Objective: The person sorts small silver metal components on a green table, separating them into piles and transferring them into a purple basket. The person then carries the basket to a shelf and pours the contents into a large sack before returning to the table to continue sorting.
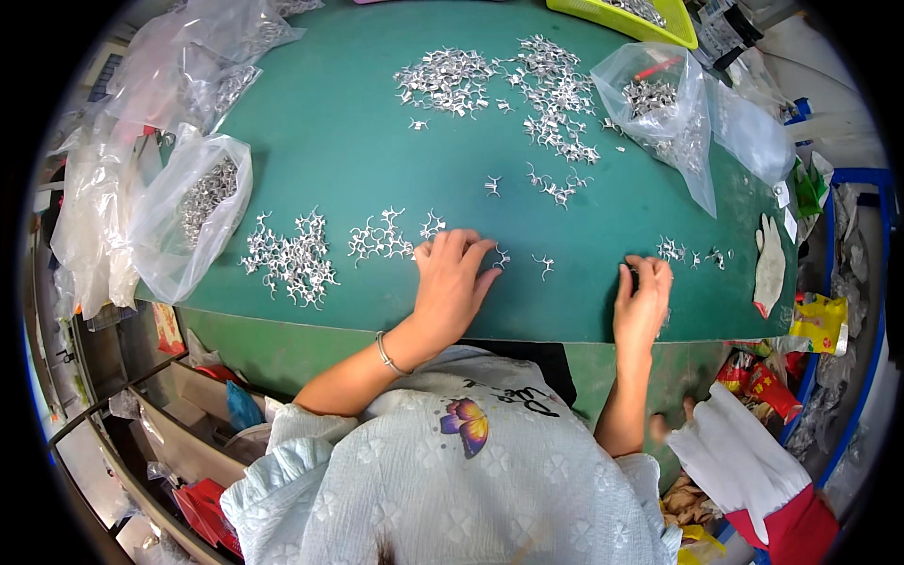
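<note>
Small silvery metal clips with curved arms lie in groups on the green table. My left hand, a bracelet on its wrist, rests fingers-down on the tabletop, fingers and thumb apart. Its fingertips are beside a few clips, and one clip lies by its thumb and forefinger. A lone clip sits farther right. Near the front edge my right hand is curled, thumb toward the fingers; whatever it holds is hidden. Several metal pieces lie just beyond it.
A clip heap spreads at the left, with larger heaps at the far side. Plastic bags of metal parts stand at left and right. A yellow-green basket is at the back, a white glove at the right edge.
</note>
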Available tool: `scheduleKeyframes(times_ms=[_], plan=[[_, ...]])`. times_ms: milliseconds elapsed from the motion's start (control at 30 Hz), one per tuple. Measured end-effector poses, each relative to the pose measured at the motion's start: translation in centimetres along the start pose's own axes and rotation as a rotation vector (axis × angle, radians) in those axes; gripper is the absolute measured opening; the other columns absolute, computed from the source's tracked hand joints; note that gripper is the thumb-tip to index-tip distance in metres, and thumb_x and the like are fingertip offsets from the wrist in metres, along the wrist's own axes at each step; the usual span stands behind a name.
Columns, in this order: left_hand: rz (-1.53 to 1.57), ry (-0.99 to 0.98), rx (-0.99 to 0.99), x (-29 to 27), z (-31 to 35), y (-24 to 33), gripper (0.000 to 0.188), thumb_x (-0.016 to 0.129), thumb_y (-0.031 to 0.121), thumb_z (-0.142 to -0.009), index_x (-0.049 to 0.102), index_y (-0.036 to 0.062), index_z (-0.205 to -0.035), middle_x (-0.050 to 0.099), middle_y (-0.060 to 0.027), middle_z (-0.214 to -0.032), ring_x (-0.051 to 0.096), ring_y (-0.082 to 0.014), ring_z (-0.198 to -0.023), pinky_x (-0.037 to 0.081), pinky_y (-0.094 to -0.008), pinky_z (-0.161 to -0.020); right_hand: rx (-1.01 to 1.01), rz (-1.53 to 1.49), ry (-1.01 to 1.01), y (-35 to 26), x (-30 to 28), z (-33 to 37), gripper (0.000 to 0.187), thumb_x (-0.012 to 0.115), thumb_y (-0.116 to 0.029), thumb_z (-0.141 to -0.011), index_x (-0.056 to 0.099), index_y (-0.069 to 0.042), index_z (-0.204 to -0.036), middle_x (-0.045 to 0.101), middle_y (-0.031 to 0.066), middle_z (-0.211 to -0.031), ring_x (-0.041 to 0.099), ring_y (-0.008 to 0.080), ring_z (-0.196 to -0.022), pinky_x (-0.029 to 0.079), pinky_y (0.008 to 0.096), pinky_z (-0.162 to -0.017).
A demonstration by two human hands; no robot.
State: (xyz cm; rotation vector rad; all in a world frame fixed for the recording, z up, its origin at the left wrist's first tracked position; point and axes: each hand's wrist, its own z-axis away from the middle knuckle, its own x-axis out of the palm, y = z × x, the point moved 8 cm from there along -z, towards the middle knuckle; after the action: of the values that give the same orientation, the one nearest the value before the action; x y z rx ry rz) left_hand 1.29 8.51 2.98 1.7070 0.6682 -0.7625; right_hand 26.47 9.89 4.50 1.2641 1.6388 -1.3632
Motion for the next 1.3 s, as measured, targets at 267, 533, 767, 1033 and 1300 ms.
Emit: scheduleKeyframes(times_ms=[267, 533, 767, 1033, 1300], plan=[[-0.029, -0.153, 0.23, 2.8, -0.8, 4.2, 0.04, 0.069, 0.012, -0.08, 0.059, 0.0097, -0.119, 0.052, -0.0082, -0.125, 0.049, -0.0277, -0.117, 0.034, -0.0478, -0.096, -0.091, -0.358, -0.179, -3.5, 1.2, 0.2, 0.018, 0.066, 0.001, -0.081, 0.065, 0.001, -0.099, 0.06, 0.0155, -0.095, 0.057, 0.0332, -0.091, 0.046, 0.04, -0.083], [-0.154, -0.044, 0.065, -1.3, 2.1, -2.2, 0.032, 0.068, 0.002, -0.079, 0.063, 0.0007, -0.11, 0.056, -0.0115, -0.13, 0.049, -0.0274, -0.127, 0.025, -0.0571, -0.109, -0.138, -0.382, -0.188, -3.1, 0.5, -0.8, 0.021, 0.066, -0.001, -0.082, 0.065, 0.003, -0.103, 0.062, 0.0161, -0.102, 0.058, 0.0331, -0.095, 0.047, 0.0386, -0.084], [-0.083, 0.046, 0.008, -2.2, -0.7, -1.3, 0.035, 0.063, 0.002, -0.084, 0.059, -0.0008, -0.119, 0.053, -0.0149, -0.131, 0.05, -0.0326, -0.123, 0.029, -0.0535, -0.109, -0.375, -0.255, -0.24, -8.7, 4.1, -4.3, 0.051, 0.066, -0.017, -0.087, 0.051, -0.005, -0.134, 0.047, 0.0151, -0.14, 0.039, 0.0358, -0.133, 0.032, 0.0473, -0.107], [0.029, -0.082, 0.175, 1.4, -4.0, -0.7, 0.043, 0.06, -0.002, -0.082, 0.054, 0.0001, -0.124, 0.053, -0.0165, -0.122, 0.051, -0.0341, -0.111, 0.041, -0.0404, -0.098, -0.524, -0.155, -0.521, -9.7, 5.2, -0.3, 0.056, 0.066, -0.022, -0.087, 0.048, -0.004, -0.137, 0.036, 0.0114, -0.151, 0.027, 0.034, -0.142, 0.023, 0.0525, -0.114], [0.125, -0.073, 0.142, 0.7, -1.8, 1.3, 0.037, 0.064, 0.0, -0.08, 0.058, 0.0018, -0.116, 0.055, -0.0131, -0.115, 0.053, -0.0309, -0.103, 0.041, -0.0392, -0.082, -0.429, -0.321, -0.499, -7.8, 3.0, 2.4, 0.045, 0.065, -0.015, -0.086, 0.056, 0.0, -0.128, 0.046, 0.0131, -0.144, 0.036, 0.0333, -0.139, 0.025, 0.0516, -0.113]])
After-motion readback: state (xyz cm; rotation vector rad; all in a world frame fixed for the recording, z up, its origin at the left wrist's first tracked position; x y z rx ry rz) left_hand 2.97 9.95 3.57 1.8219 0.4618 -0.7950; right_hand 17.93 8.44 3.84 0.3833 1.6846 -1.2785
